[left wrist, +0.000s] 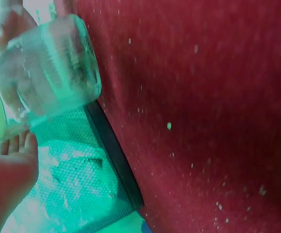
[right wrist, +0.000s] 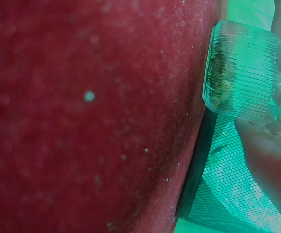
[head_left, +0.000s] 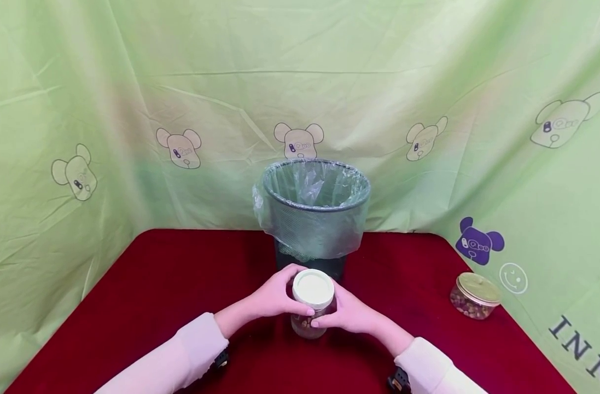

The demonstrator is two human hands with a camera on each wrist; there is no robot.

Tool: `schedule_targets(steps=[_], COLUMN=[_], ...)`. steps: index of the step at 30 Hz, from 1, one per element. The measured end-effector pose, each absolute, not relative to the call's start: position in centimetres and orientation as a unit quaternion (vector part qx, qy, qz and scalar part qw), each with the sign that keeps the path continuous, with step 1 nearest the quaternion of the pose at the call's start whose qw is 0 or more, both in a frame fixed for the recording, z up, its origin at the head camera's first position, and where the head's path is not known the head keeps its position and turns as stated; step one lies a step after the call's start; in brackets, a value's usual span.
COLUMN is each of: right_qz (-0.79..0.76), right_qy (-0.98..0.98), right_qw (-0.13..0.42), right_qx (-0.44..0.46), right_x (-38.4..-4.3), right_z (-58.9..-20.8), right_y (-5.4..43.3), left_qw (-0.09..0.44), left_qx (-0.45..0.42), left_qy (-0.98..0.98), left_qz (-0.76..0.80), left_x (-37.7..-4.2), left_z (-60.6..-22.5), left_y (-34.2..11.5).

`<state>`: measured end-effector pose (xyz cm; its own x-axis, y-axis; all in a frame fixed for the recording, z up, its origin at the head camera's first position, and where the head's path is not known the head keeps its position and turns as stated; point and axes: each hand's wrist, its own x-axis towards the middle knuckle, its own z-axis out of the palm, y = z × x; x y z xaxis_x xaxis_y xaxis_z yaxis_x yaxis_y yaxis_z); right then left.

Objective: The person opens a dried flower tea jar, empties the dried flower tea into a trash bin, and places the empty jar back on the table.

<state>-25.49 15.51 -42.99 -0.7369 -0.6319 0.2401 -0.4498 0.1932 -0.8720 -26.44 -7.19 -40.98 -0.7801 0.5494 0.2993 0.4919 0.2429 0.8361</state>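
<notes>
White-lidded jar (head_left: 313, 294), upright between both hands! Left hand (head_left: 275, 293) and right hand (head_left: 351, 312) wrap it from opposite sides, thumbs in front, likely for steadiness; beyond them, the bin (head_left: 319, 208) wears its liner (head_left: 329, 235) folded outward, presumably to stay put.

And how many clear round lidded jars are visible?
2: a clear round white-lidded jar in the fingers; a clear round gold-lidded jar on the right of the red table.

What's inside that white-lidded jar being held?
Brownish bits lie near the base of the jar; I can't tell what kind. The lid hides the view from above, and the left hand and right hand cover parts of the sides.
</notes>
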Motion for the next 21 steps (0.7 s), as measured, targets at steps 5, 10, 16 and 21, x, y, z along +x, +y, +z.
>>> schedule_targets(steps=[5, 10, 16, 21], right_qz=[-0.53, -0.534, -0.535, -0.528], right_qy=[0.763, 0.761, 0.759, 0.765], right_qw=[0.082, 0.083, 0.082, 0.08], right_qx=[-0.36, -0.359, -0.362, -0.36], right_x=[-25.5, -25.4, -25.4, -25.4], right_z=[-43.0, -43.0, -42.9, -42.9], right_y=[15.5, 15.5, 15.4, 15.4], left_qw=[-0.02, -0.07, -0.102, -0.12], left_qx=[0.295, 0.262, 0.22, 0.208], left_qy=[0.806, 0.824, 0.839, 0.845], left_qz=[0.513, 0.498, 0.488, 0.479], left_x=[-25.5, -24.5, -23.2, -22.7], left_z=[-41.3, -41.3, -40.9, -41.1], left_y=[-6.7, -5.9, -5.1, -4.8])
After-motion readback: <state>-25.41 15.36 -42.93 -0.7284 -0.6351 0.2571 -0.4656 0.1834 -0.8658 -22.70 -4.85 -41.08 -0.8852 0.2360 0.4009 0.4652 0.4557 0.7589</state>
